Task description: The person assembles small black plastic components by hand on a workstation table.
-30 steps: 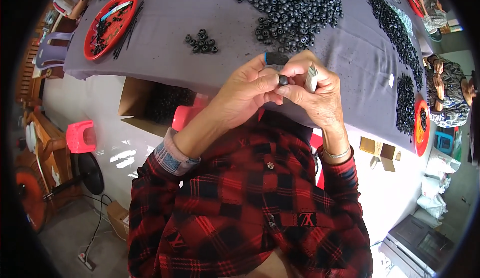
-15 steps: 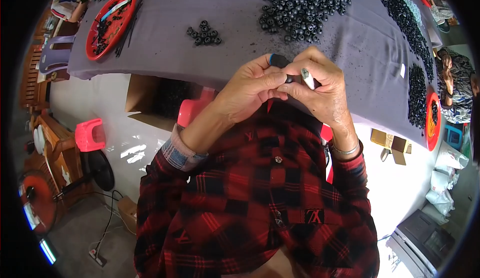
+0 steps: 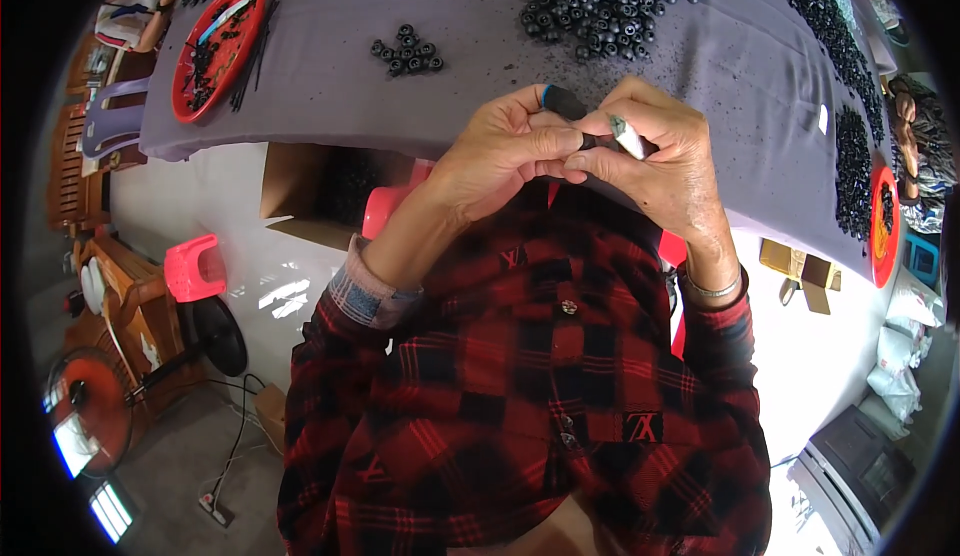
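My left hand is closed, thumb and fingers pinching a small black part over the table's near edge. A dark sleeve with a blue rim covers one of its fingertips. Against it, my right hand is curled round a slim white-handled tool with a greenish end. The tool's working end is hidden, and the right thumb lies close to the black part. Beyond my hands lie a small group of round black pieces and a large heap of similar pieces.
A grey cloth with black crumbs covers the table. An orange-red tray holds black scraps at left; another tray sits at right by strips of small black parts. Below are a cardboard box and a pink stool. Other people sit at both sides.
My hands have drawn slightly apart, the right one moving a little to the right. More of the black part shows between them. The whole view has shifted slightly.
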The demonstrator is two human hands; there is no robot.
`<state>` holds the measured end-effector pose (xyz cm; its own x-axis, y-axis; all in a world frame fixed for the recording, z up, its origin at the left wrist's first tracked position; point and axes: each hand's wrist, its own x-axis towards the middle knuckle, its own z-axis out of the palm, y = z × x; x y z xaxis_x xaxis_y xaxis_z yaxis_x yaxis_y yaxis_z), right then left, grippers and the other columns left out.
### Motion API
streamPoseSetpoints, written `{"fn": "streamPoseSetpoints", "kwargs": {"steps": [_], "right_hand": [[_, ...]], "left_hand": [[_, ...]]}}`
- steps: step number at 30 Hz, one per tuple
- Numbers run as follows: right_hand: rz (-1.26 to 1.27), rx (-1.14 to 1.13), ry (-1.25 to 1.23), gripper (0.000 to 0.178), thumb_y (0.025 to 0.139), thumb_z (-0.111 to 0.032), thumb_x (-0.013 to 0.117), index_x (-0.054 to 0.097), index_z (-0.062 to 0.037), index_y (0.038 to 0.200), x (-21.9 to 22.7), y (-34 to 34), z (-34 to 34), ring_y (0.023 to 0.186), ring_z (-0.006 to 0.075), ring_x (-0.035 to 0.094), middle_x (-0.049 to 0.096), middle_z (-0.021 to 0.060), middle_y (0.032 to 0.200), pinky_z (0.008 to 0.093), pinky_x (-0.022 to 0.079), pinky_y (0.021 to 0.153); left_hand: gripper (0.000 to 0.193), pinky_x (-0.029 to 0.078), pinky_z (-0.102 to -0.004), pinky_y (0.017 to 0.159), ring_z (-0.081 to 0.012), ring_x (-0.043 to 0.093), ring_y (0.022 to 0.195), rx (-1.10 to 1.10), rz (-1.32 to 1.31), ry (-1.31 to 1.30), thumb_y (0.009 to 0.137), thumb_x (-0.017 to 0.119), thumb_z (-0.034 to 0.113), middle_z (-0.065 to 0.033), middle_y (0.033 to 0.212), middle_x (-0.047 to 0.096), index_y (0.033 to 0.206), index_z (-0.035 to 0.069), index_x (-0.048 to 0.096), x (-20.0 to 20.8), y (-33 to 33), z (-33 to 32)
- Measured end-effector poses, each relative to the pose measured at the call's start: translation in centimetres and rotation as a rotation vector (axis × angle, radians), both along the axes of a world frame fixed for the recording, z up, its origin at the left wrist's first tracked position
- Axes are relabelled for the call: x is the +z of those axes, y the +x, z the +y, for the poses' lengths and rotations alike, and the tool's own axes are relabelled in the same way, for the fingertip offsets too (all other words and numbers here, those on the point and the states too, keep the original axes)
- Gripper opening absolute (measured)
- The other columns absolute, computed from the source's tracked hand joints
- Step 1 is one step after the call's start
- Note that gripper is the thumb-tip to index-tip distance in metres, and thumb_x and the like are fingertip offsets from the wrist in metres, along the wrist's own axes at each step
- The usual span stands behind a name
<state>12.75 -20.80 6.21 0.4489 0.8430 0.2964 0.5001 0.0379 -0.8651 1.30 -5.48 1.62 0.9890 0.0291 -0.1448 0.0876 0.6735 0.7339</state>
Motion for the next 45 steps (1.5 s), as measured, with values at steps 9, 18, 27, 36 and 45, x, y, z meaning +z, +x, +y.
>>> {"fn": "streamPoseSetpoints", "kwargs": {"steps": [9,18,27,36,45], "right_hand": [[0.361,0.147,0.025,0.007,0.082,-0.005,0.072,0.07,-0.0008,0.087,-0.4,0.9,-0.2,0.07,0.0108,0.057,0.061,0.004,0.078,0.024,0.045,0.063],[-0.104,-0.096,-0.11,0.023,0.087,-0.021,0.07,0.065,0.0007,0.095,1.2,1.1,-0.8,0.066,0.0105,0.05,0.058,0.0038,0.077,0.025,0.042,0.062],[-0.288,0.019,-0.067,0.022,0.078,-0.015,0.076,0.068,-0.0067,0.096,1.0,-0.2,-0.7,0.06,0.021,0.058,0.062,0.0059,0.074,0.0303,0.046,0.054],[-0.219,0.017,-0.043,0.019,0.079,-0.018,0.075,0.07,-0.0089,0.095,0.8,-0.3,-0.3,0.065,0.0225,0.065,0.067,0.0065,0.078,0.0305,0.051,0.057],[-0.051,0.013,-0.039,0.018,0.087,-0.017,0.069,0.068,-0.0011,0.095,0.3,-0.7,-0.1,0.073,0.0153,0.066,0.069,0.0079,0.082,0.0274,0.052,0.064]], "left_hand": [[0.024,0.057,-0.0332,0.075,-0.0155,0.066,0.081,-0.028,0.005,-0.016,0.088,0.065,0.006,-0.0045,0.087,0.064,0.108,0.004,0.05,-0.2,0.4,-0.5],[0.024,0.056,-0.0355,0.079,-0.017,0.064,0.085,0.066,-0.113,-0.111,0.09,0.063,0.007,-0.0085,0.096,0.064,0.109,0.005,0.048,-0.1,0.1,-0.5],[0.027,0.054,-0.032,0.078,-0.018,0.063,0.085,0.146,-0.168,-0.104,0.089,0.062,0.004,-0.0104,0.096,0.064,0.112,0.004,0.047,0.3,-0.2,0.0],[0.026,0.054,-0.0327,0.078,-0.0173,0.063,0.084,0.099,-0.202,-0.106,0.09,0.062,0.006,-0.0095,0.095,0.063,0.112,0.004,0.047,0.2,-0.2,0.3],[0.028,0.055,-0.0329,0.076,-0.0154,0.062,0.086,0.1,-0.172,-0.07,0.091,0.062,0.011,-0.0088,0.098,0.062,0.113,0.005,0.046,-0.1,-0.2,0.2]]}}
